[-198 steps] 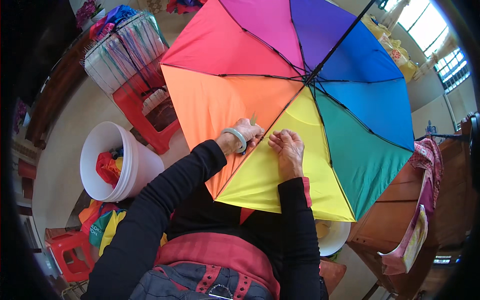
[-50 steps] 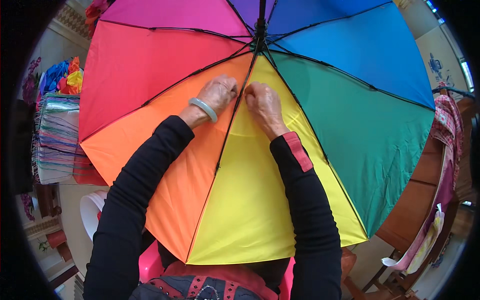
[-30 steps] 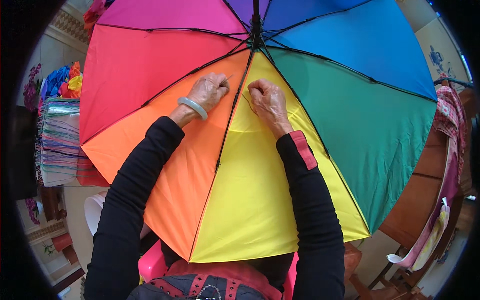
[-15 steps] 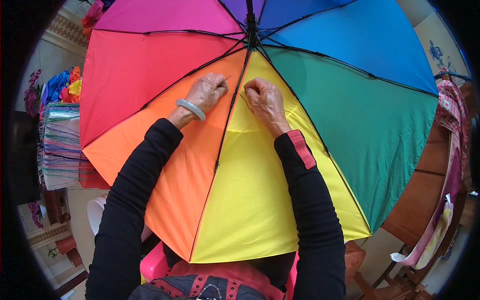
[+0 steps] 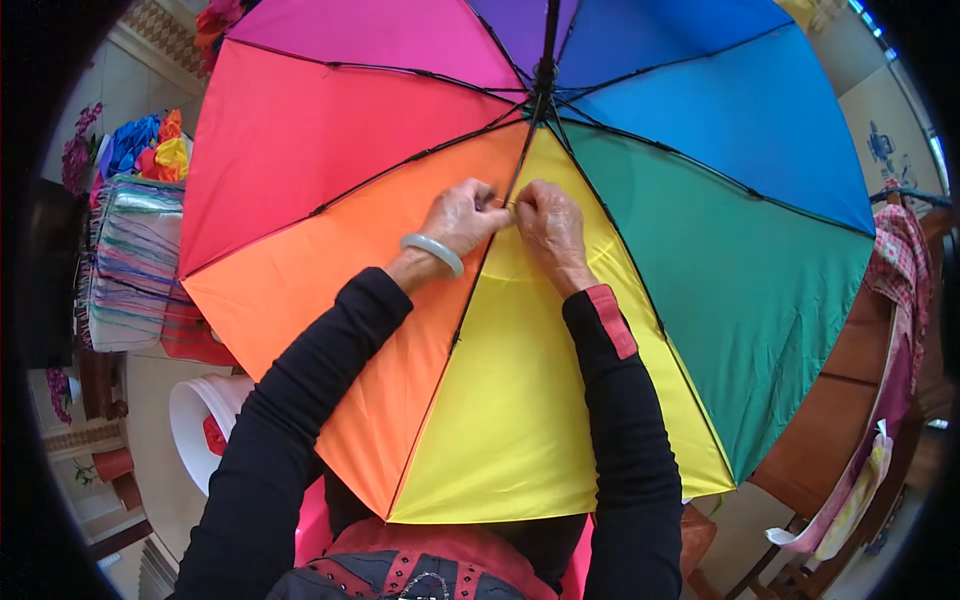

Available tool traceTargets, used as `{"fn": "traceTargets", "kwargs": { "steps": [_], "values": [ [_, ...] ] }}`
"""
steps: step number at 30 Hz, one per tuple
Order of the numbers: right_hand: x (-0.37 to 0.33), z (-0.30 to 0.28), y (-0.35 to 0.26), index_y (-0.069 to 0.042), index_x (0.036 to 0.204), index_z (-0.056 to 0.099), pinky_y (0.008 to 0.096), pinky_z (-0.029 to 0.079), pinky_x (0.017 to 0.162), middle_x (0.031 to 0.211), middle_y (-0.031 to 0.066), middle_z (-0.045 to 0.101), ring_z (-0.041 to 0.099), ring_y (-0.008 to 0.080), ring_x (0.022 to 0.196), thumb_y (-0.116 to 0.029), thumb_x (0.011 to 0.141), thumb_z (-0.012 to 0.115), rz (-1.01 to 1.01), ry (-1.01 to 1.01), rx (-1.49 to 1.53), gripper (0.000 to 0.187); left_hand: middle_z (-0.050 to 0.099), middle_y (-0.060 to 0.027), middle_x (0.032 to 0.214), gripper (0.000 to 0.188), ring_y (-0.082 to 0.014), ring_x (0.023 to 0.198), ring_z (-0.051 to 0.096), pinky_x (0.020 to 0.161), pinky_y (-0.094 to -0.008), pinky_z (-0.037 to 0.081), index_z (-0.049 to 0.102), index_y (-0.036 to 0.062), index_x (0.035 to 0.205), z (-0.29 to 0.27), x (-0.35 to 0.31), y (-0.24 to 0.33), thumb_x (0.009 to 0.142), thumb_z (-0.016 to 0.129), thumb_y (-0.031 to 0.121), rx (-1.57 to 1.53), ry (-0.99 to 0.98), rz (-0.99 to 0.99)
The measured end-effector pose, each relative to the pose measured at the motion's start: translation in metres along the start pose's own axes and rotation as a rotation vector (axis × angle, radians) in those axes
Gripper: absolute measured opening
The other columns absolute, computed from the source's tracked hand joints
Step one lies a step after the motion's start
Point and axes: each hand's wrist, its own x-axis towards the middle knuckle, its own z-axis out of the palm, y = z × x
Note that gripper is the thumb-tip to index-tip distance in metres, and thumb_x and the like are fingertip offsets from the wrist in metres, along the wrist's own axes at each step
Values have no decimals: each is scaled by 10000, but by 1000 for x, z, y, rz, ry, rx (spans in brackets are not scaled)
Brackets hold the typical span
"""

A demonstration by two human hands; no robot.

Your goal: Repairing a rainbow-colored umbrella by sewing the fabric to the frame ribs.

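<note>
An open umbrella (image 5: 480, 400) with rainbow-coloured panels lies inside-up across my lap, its black ribs and shaft showing. My left hand (image 5: 463, 218), a pale bangle at its wrist, is closed in a pinch on a thin needle (image 5: 497, 200) just beside the rib between the orange and yellow panels. Over the top of the yellow panel, my right hand (image 5: 552, 228) is pinched too, its fingertips almost meeting the left ones. What the right fingers hold is too small to make out. The black shaft (image 5: 548, 50) rises beyond both hands.
At the left stand a stack of folded fringed cloth (image 5: 135, 265), a heap of colourful fabric (image 5: 150, 150) and a white bucket (image 5: 200, 420) with something red inside. On the right, a brown wooden bench (image 5: 825, 430) has a checked cloth (image 5: 900, 250) draped over it.
My left hand has moved right, bringing the needle to the right fingertips, which were apart from it. The whole view has shifted slightly, showing more of the bucket.
</note>
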Motion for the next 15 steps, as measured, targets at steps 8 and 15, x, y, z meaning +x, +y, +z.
{"fn": "traceTargets", "kwargs": {
  "steps": [8,15],
  "values": [
    [12,-63,-42,-30,738,538,341,494,526,766,90,584,594,200,625,-78,777,582,715,82,1165,76,528,-36,734,314,-115,681,492,614,-264,421,535,1,840,-12,-8,9,674,712,201,119,-83,-137],
    [0,-38,-24,-19,722,536,352,501,539,673,104,597,609,220,582,-98,764,592,590,-7,511,106,539,-42,666,213,-125,626,492,590,-281,423,562,5,780,-16,0,16,738,645,196,36,-134,-156]
  ]
}}
